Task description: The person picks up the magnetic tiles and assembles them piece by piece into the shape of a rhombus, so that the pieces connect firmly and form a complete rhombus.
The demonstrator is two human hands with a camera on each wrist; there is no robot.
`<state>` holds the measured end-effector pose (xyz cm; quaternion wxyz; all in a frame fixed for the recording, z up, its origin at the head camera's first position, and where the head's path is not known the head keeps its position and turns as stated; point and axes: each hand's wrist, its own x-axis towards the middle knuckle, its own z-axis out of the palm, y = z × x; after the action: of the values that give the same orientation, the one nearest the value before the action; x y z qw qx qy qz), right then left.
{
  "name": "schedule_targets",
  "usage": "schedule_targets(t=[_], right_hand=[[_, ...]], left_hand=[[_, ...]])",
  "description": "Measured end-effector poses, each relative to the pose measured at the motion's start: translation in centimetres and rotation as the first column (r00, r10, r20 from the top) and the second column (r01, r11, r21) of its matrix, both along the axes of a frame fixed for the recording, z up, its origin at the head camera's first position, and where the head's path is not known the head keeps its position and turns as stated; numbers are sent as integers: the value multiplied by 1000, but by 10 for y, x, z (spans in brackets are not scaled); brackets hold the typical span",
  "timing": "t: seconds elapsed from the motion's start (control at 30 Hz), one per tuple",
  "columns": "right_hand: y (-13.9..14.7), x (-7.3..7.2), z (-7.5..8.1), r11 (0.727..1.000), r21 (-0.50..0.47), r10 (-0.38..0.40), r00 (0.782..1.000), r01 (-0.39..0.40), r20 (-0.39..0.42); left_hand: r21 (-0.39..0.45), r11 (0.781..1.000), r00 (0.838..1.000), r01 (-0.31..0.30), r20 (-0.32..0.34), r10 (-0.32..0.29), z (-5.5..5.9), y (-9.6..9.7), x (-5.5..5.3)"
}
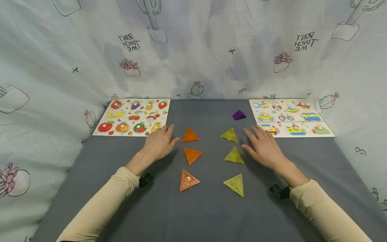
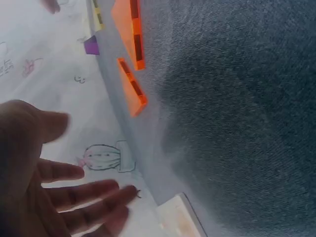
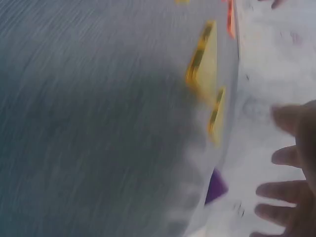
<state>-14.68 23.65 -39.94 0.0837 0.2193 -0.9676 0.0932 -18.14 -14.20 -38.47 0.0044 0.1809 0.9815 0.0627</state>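
While both hands (image 1: 158, 143) (image 1: 264, 148) hover, fingers (image 2: 86, 194) apart, coloured triangles (image 1: 192, 155) between, grey tabletop (image 1: 208, 215), cactus-print cloth (image 1: 187, 64) behind.

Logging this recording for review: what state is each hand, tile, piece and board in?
Left hand: holding nothing, fingers loosely extended
Right hand: holding nothing, fingers loosely extended
Three orange triangles: flat, separate
Three yellow triangles: flat, separate
Purple piece: untouched
Fruit board: lying flat
Vehicle board: lying flat
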Motion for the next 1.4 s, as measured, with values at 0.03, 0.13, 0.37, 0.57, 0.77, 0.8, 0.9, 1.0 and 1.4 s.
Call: schedule_targets(t=[0.03,0.13,0.37,0.57,0.77,0.8,0.9,1.0,1.4], right_hand=[[-5,-1,-1,999,-17,42,999,-43,-35],[-25,-1,-5,977,-41,202,973,-208,-112],[-96,13,-17,844,83,535,842,-530,-67],[-130,18,-18,769,239,593,801,-593,80],[-128,9,-17,777,242,583,809,-581,70],[-126,8,-17,785,247,575,817,-568,50],[-120,2,-17,809,264,545,839,-526,1],[-117,-3,-17,828,283,512,859,-485,-25],[-125,-15,-15,864,233,473,878,-447,-69]], left_hand=[[3,1000,1000,8,-17,-8,-3,2,-1],[11,997,995,76,-60,-76,-14,9,-5],[-29,931,930,365,-34,-366,-37,29,-14],[-74,903,905,424,64,-420,-41,28,-10],[-43,932,933,360,39,-358,-38,17,-10],[-31,936,936,352,27,-351,-38,15,-10],[-4,940,939,343,-6,-343,-37,9,-9],[9,933,933,359,-45,-358,-35,4,-7],[71,890,885,451,-167,-435,-41,-3,7]])
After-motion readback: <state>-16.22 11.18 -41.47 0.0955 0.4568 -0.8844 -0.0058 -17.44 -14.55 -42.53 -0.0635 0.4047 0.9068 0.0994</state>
